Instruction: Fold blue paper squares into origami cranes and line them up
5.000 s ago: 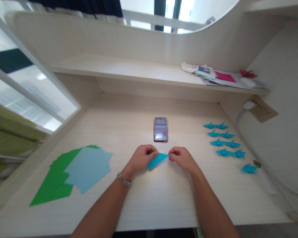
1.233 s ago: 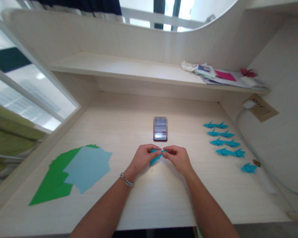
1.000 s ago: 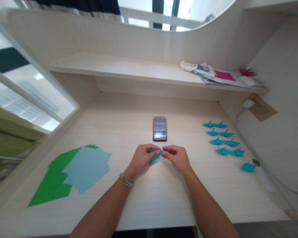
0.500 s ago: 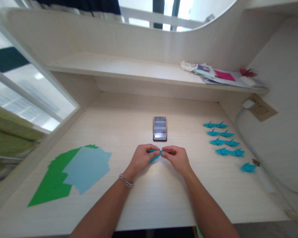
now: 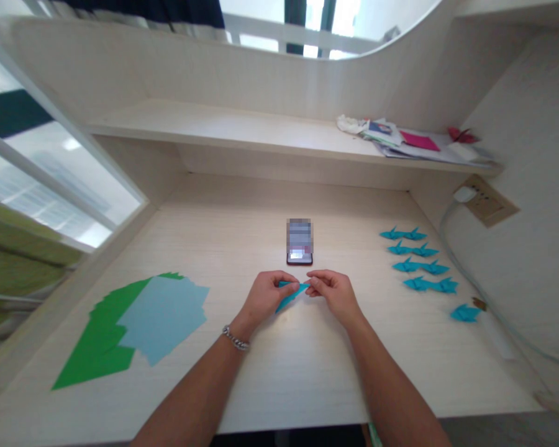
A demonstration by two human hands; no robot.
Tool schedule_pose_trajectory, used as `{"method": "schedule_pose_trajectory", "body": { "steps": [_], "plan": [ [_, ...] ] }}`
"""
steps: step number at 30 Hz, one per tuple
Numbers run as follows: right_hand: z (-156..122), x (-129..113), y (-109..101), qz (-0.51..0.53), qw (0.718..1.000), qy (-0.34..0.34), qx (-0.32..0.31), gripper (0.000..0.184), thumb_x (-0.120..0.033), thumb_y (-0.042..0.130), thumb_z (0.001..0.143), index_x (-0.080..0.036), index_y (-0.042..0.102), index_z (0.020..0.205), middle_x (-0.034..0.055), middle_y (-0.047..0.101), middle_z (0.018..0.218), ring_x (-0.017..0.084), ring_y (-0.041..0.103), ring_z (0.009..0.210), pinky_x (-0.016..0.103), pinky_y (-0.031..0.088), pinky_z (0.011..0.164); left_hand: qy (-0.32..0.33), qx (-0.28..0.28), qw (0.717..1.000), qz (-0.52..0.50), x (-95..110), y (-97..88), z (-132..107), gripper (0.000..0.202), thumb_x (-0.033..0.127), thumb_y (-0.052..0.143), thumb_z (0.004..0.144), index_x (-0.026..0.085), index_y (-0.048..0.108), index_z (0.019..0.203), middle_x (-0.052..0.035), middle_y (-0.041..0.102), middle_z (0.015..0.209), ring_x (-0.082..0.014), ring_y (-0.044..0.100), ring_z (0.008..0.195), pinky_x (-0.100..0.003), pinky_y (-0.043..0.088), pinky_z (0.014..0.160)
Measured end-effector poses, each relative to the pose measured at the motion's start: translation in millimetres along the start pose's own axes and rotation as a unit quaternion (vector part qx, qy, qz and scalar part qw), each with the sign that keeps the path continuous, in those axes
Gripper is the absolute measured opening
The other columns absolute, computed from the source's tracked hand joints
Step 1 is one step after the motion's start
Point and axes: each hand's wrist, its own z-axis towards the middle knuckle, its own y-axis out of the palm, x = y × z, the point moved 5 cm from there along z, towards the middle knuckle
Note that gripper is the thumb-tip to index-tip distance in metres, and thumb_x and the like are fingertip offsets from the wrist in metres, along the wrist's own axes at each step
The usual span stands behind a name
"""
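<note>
A small folded piece of blue paper (image 5: 289, 298) is held low over the middle of the desk. My left hand (image 5: 266, 297) pinches it between thumb and fingers, hiding part of its left side. At the paper's right tip, the thumb and fingers of my right hand (image 5: 333, 295) are closed on its point. Just beyond my hands lies a phone (image 5: 300, 242) with its screen lit. On the right, folded blue paper cranes (image 5: 423, 267) stand in several rows, and a single blue folded piece (image 5: 466, 313) sits nearer to me.
Light blue paper sheets (image 5: 168, 316) overlap green sheets (image 5: 93, 341) on the left of the desk (image 5: 223, 217). A shelf (image 5: 242, 130) crosses the back, bearing papers (image 5: 391, 133) at its right. A white cable (image 5: 466, 273) runs from the wall socket (image 5: 487, 200).
My right hand has shifted slightly right, away from my left. More of the blue paper shows between them, its right tip now stretched towards my right fingers.
</note>
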Motion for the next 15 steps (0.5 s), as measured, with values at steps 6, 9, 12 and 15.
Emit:
{"method": "schedule_pose_trajectory", "body": {
  "steps": [6,9,12,15],
  "plan": [
    [3,10,5,-0.07,0.996,0.013,-0.05,0.028,-0.041,0.065,0.075,-0.014,0.067,0.077,0.0039,0.067,0.061,0.013,0.061,0.053,0.025,0.05,0.054,-0.003,-0.009,1.0,0.008,-1,0.7,0,0.018,0.031,0.067,0.072,0.016,0.073,0.079,-0.0076,0.073,0.08,-0.019,0.064,0.072,-0.03,0.049,0.067],
    [4,12,6,-0.093,0.994,0.01,-0.049,0.026,-0.04,0.065,0.075,-0.014,0.067,0.074,0.004,0.066,0.062,0.013,0.06,0.052,0.025,0.049,0.053,-0.003,-0.005,1.0,0.003,-2,1.3,1,0.018,0.031,0.067,0.072,0.016,0.073,0.08,-0.0073,0.073,0.081,-0.019,0.064,0.074,-0.03,0.049,0.069],
    [4,12,6,-0.102,0.994,0.002,-0.031,0.025,-0.039,0.064,0.075,-0.014,0.066,0.071,0.0039,0.066,0.061,0.013,0.06,0.052,0.024,0.049,0.053,-0.009,0.008,1.0,-0.006,-4,1.7,2,0.021,0.033,0.068,0.071,0.016,0.073,0.082,-0.0069,0.072,0.078,-0.0183,0.064,0.072,-0.029,0.049,0.067],
    [5,12,7,-0.101,0.995,-0.008,-0.016,0.026,-0.04,0.064,0.075,-0.014,0.066,0.07,0.0038,0.066,0.06,0.013,0.06,0.052,0.024,0.049,0.053,-0.016,0.027,0.999,-0.028,-10,1.5,4,0.025,0.035,0.069,0.069,0.015,0.072,0.084,-0.0065,0.071,0.074,-0.0171,0.062,0.066,-0.027,0.047,0.06]
  ]
}}
